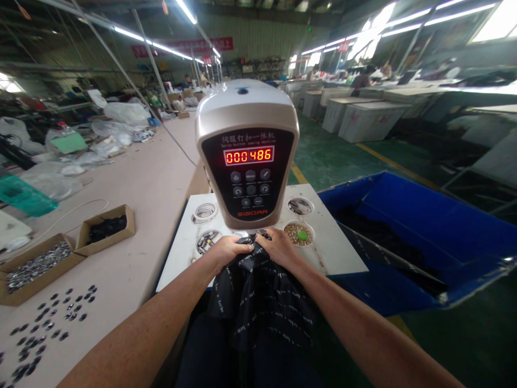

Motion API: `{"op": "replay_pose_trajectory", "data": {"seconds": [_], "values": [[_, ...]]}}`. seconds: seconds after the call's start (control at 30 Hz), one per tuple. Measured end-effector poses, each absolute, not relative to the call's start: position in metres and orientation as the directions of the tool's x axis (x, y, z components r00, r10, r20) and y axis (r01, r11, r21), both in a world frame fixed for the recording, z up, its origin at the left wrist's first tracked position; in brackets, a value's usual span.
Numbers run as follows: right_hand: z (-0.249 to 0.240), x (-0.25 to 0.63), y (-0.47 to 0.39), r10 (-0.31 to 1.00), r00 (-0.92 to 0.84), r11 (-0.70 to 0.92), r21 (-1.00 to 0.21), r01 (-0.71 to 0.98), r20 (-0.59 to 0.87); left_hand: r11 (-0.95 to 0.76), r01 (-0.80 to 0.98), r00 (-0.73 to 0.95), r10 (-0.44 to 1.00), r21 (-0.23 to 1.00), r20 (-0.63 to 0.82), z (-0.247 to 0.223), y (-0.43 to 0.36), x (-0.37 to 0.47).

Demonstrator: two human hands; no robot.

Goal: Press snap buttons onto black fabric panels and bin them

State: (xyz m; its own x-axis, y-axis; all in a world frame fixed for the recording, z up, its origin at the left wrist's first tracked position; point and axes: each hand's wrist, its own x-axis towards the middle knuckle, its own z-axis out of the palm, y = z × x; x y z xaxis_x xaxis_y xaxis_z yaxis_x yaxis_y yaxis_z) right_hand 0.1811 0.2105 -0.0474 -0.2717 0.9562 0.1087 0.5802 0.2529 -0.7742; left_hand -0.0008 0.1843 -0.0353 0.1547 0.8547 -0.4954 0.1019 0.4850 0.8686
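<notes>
A black fabric piece with white lettering hangs from both hands over the lap, its top edge at the base of a button machine whose red display reads 000486. My left hand pinches the fabric's upper edge from the left, thumb on top. On the right, my right hand grips the same edge, fingers close under the machine head. The two thumbs are a short gap apart. What lies beneath the machine head is mostly hidden by the fingers and cloth.
The white machine table has round cups of small metal parts. Left, a long table carries a box of metal snaps, a box of black pieces, loose snaps and plastic bags. A blue bin with dark cloth stands right.
</notes>
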Motion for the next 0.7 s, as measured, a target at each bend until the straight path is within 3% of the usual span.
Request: {"op": "replay_pose_trajectory", "data": {"seconds": [0.37,0.7], "values": [[-0.0446,0.184,0.2119,0.956,-0.272,0.261,-0.75,0.608,0.112,0.416,0.152,0.129,0.891,0.896,-0.436,-0.0336,0.1801,0.0044],[-0.0459,0.1808,0.2157,0.95,-0.298,0.266,-0.744,0.613,0.094,0.487,0.113,0.14,0.855,0.866,-0.499,-0.0358,0.1841,-0.003]]}}
